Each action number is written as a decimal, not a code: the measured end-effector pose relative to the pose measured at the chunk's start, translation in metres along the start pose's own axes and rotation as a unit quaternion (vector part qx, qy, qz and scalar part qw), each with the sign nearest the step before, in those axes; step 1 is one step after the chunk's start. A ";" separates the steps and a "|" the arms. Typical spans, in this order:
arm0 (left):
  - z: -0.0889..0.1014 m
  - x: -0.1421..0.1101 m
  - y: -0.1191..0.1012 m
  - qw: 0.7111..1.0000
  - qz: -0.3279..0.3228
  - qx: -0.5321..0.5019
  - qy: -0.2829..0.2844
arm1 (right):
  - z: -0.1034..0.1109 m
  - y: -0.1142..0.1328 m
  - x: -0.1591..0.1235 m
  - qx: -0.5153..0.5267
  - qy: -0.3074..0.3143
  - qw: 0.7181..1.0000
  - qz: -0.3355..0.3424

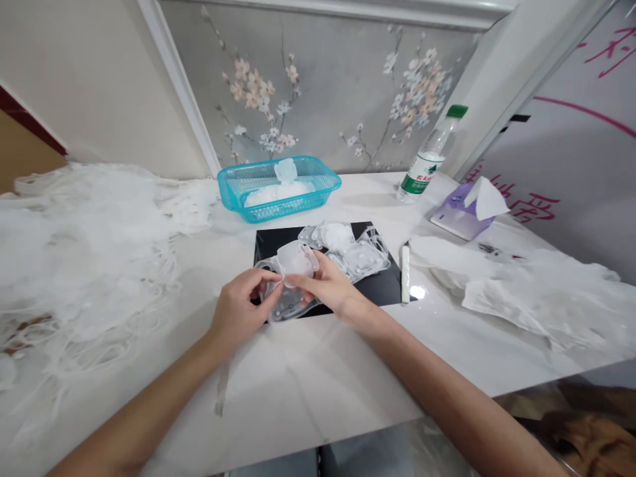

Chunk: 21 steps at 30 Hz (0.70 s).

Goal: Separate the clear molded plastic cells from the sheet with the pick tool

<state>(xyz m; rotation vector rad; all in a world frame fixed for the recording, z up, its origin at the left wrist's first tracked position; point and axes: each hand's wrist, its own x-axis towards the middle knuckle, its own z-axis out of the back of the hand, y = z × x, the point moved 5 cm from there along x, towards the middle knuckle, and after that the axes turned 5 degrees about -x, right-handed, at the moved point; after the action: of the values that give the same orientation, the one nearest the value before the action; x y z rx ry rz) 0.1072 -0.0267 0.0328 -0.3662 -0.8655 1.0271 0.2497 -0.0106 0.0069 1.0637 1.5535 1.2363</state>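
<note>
A translucent white, soft-looking moulded piece (pixel 297 257) is held over the black board (pixel 382 286). My right hand (pixel 334 286) grips its right side between thumb and fingers. On the left, my left hand (pixel 241 305) pinches a thin edge or strip of it, with thumb and forefinger together. Under both hands lies a clear moulded sheet (pixel 288 308), partly hidden by the fingers. More clear moulded sheets (pixel 365 258) and a whitish piece (pixel 338 236) rest on the board just beyond my right hand.
A blue plastic basket (pixel 231 199) containing whitish pieces stands behind the board. A large heap of translucent white pieces (pixel 89 245) covers the table's left. To the right are a whitish stick (pixel 406 273), a water bottle (pixel 421 173), a purple tissue pack (pixel 460 213) and crumpled white sheeting (pixel 536 291).
</note>
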 end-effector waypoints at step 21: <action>-0.011 -0.001 -0.001 0.997 0.051 -0.050 0.038 | 0.033 0.012 0.005 -0.087 -0.089 0.992 0.025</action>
<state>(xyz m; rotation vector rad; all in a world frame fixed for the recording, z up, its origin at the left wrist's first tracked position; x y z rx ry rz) 0.1161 -0.0263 0.0260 -0.5358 -0.8377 1.0584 0.2814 0.0040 0.0141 1.0723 1.2672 1.2511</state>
